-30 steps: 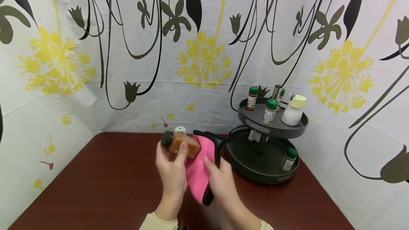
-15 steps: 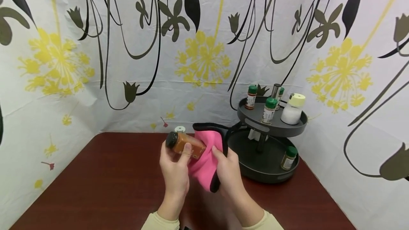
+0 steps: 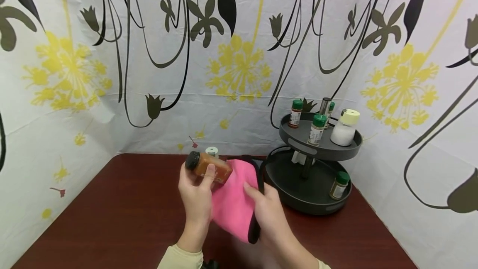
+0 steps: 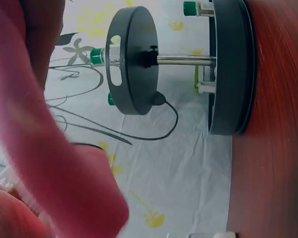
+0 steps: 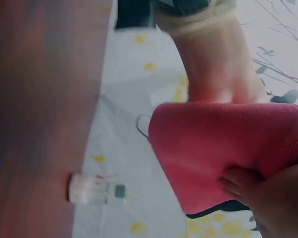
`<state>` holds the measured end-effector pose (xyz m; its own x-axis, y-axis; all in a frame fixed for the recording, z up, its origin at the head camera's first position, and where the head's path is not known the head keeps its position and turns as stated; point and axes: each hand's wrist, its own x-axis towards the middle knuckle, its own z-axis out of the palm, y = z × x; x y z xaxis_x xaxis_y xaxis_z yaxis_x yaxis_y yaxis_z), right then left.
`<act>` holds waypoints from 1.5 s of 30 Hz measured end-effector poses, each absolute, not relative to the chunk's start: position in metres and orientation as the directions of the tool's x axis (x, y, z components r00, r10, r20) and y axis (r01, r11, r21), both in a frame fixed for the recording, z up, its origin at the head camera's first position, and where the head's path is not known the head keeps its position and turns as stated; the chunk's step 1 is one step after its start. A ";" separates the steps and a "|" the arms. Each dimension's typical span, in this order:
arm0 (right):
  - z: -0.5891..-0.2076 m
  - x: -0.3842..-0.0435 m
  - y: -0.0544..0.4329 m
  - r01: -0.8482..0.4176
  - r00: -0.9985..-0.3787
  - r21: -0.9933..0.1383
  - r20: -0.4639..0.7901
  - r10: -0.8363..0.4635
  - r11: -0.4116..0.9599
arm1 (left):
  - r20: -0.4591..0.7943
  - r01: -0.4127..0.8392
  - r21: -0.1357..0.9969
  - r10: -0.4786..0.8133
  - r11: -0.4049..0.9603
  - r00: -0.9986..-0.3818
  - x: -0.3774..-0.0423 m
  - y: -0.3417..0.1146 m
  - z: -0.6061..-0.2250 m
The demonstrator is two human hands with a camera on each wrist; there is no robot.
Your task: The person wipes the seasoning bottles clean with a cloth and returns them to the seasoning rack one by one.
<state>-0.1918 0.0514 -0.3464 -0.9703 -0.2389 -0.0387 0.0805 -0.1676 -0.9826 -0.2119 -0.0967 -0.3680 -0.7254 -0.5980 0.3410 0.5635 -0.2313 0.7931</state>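
While my left hand point(image 3: 196, 197) grips the brown bottle point(image 3: 203, 162), the pink cloth point(image 3: 234, 200) pinched in my right hand point(image 3: 267, 207) has become lower and smoother, so work seems not finished.

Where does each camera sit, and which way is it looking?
Head: on the head, looking forward and down at the left hand holding a bottle and right hand holding a pink cloth; sleeves show.
Left wrist: on that wrist, sideways, looking past the cloth to a two-tier rack; probably hand shows, blurry, lower left.
Right wrist: on that wrist, sideways, looking at the right hand on the cloth; the left forearm shows above.
Shared: head and left wrist both see the rack; all three see the cloth.
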 end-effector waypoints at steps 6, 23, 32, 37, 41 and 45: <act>-0.350 -0.205 0.055 0.063 -0.979 -0.976 -0.020 -0.205 -0.210 | 0.356 0.559 0.792 -0.559 -0.246 -0.749 -0.210 -0.088 -0.373; -0.378 -0.200 0.105 0.210 -0.960 -0.957 -0.164 -0.228 -0.198 | 0.444 0.470 0.881 -0.416 0.044 -0.793 -0.253 -0.078 -0.379; -0.395 -0.199 0.153 0.336 -0.929 -0.937 -0.315 -0.195 -0.090 | 0.408 0.357 0.902 -0.211 0.242 -0.888 -0.320 -0.048 -0.376; -0.406 -0.197 0.171 0.331 -0.943 -0.944 -0.331 -0.035 0.018 | 0.377 0.307 0.858 -0.098 0.411 -0.921 -0.364 -0.018 -0.378; -0.409 -0.193 0.181 0.337 -0.941 -0.940 -0.335 0.046 0.055 | 0.348 0.304 0.789 0.021 0.533 -0.937 -0.392 0.005 -0.382; -0.412 -0.187 0.183 0.332 -0.942 -0.934 -0.322 0.089 0.130 | 0.325 0.311 0.714 0.095 0.627 -0.941 -0.416 0.017 -0.391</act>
<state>-0.1866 0.1832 -0.4121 -0.9425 0.0891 -0.3221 0.3316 0.1297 -0.9344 -0.4160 0.0175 -0.3910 -0.9408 0.0954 0.3254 0.3106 0.6271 0.7143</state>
